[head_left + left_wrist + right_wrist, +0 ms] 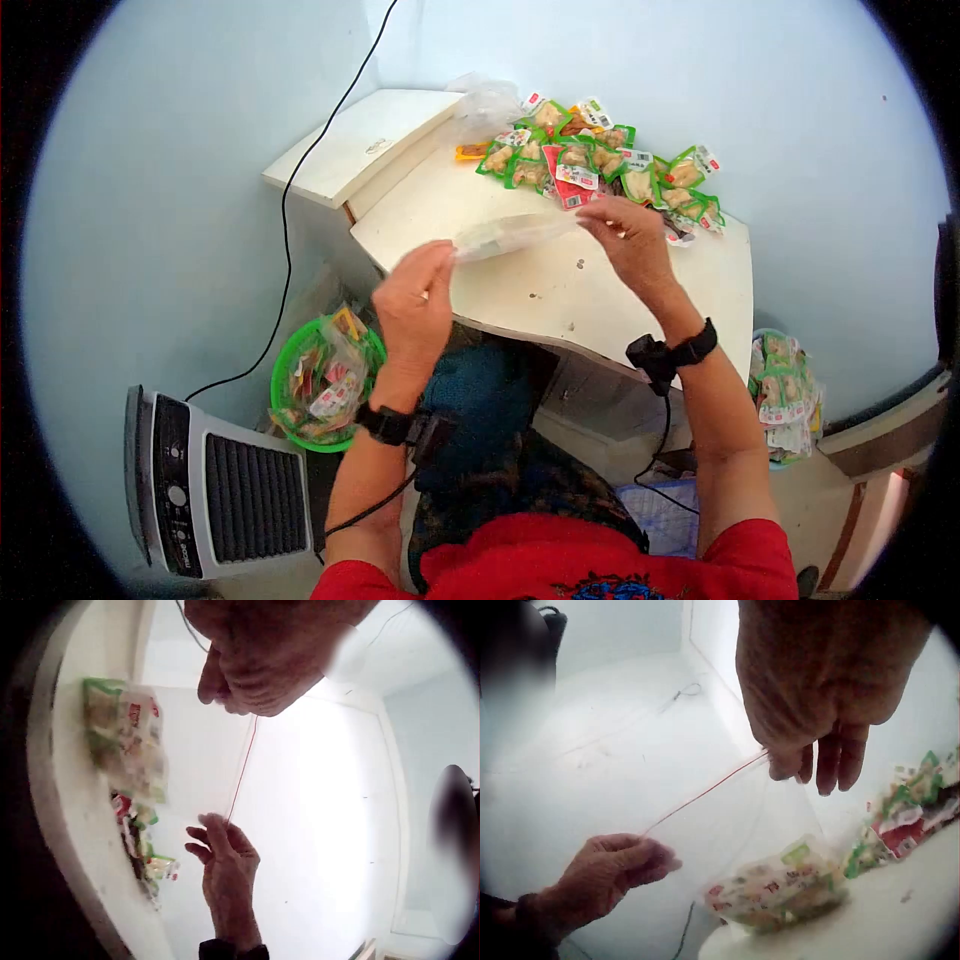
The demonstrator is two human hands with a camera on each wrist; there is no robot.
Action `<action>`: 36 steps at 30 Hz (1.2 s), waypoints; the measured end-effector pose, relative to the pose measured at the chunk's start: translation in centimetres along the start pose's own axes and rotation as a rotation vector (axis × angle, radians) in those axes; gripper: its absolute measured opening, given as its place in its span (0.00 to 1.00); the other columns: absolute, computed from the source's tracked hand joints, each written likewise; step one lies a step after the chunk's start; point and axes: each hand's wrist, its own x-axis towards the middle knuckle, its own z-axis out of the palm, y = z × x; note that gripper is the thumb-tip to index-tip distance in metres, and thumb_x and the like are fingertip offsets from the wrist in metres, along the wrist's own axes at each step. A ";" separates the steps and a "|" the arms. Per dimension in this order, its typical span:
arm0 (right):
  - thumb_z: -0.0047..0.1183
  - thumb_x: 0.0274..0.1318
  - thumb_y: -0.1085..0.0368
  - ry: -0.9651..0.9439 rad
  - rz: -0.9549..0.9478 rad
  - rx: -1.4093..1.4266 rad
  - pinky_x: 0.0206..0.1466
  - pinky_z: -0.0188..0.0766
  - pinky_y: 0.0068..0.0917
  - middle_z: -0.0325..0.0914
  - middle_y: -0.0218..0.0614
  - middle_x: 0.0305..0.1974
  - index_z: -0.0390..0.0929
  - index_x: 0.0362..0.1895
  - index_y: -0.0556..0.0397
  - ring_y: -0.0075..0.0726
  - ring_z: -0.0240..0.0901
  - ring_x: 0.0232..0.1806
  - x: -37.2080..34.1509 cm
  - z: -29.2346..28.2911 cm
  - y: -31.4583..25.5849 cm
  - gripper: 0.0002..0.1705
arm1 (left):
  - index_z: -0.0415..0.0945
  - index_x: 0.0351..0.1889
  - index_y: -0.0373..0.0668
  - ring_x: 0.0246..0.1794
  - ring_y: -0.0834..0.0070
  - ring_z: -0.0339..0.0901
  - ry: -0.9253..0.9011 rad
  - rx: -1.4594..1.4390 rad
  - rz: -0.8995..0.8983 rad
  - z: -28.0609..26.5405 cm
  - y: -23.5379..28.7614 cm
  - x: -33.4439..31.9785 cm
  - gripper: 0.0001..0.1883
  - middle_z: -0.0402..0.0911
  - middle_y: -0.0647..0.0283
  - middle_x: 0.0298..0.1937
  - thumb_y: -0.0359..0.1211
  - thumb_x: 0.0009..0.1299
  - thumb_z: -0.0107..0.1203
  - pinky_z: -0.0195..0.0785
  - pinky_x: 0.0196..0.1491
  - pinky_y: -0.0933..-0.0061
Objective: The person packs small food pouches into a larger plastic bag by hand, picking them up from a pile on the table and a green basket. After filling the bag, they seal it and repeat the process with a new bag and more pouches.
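A clear zip bag [512, 235] is stretched between both hands over the desk. My left hand [415, 300] pinches one top corner between thumb and fingers. The opposite corner is pinched by my right hand [635, 245], whose other fingers stand loosely apart in the right wrist view. Along the bag's top edge runs a thin red line [705, 792], pulled straight from hand to hand. Green-and-white printed food packets [127, 742] show through the plastic at the bottom of the bag, which hangs close over the desk.
Loose snack packets [600, 160] lie heaped at the back of the white desk [650, 290], beside a crumpled clear bag [488, 108]. A green basket [280, 385] of packets stands left, near an air cooler [255, 495]. Another filled basket [785, 390] stands right.
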 end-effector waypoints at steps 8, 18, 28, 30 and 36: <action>0.62 0.55 0.70 -0.233 0.186 0.236 0.35 0.74 0.21 0.83 0.33 0.28 0.84 0.34 0.60 0.21 0.78 0.31 1.1 -3.7 -11.3 0.05 | 0.81 0.38 0.32 0.36 0.80 0.80 -0.122 -0.369 -0.420 -9.7 5.8 1.8 0.04 0.85 0.60 0.36 0.24 0.68 0.58 0.73 0.40 0.79; 0.62 0.56 0.72 -0.604 0.645 0.681 0.36 0.74 0.17 0.83 0.29 0.29 0.84 0.32 0.60 0.18 0.77 0.31 -9.7 0.6 -13.6 0.04 | 0.82 0.37 0.32 0.32 0.80 0.79 -0.270 -0.363 -0.854 -17.8 7.6 -9.1 0.05 0.83 0.64 0.32 0.26 0.67 0.62 0.73 0.38 0.80; 0.62 0.55 0.71 -0.465 0.516 0.664 0.36 0.73 0.17 0.83 0.29 0.28 0.85 0.32 0.59 0.17 0.75 0.30 -11.5 2.1 -16.4 0.04 | 0.81 0.35 0.34 0.31 0.83 0.75 -0.152 -0.225 -0.744 -20.1 9.1 -11.4 0.03 0.81 0.67 0.32 0.25 0.67 0.61 0.69 0.36 0.82; 0.62 0.55 0.71 -0.474 0.488 0.621 0.36 0.73 0.17 0.83 0.29 0.28 0.85 0.32 0.59 0.17 0.75 0.30 -11.8 1.7 -17.1 0.04 | 0.81 0.36 0.34 0.32 0.83 0.75 -0.184 -0.193 -0.691 -20.7 9.1 -11.9 0.03 0.81 0.66 0.33 0.25 0.67 0.61 0.68 0.37 0.82; 0.62 0.55 0.71 -0.439 0.529 0.708 0.35 0.73 0.17 0.83 0.29 0.28 0.85 0.32 0.60 0.17 0.75 0.30 -13.0 1.8 -18.3 0.04 | 0.81 0.41 0.35 0.45 0.71 0.79 -0.229 0.141 -0.340 -21.1 9.7 -11.9 0.09 0.84 0.59 0.40 0.26 0.62 0.63 0.70 0.50 0.72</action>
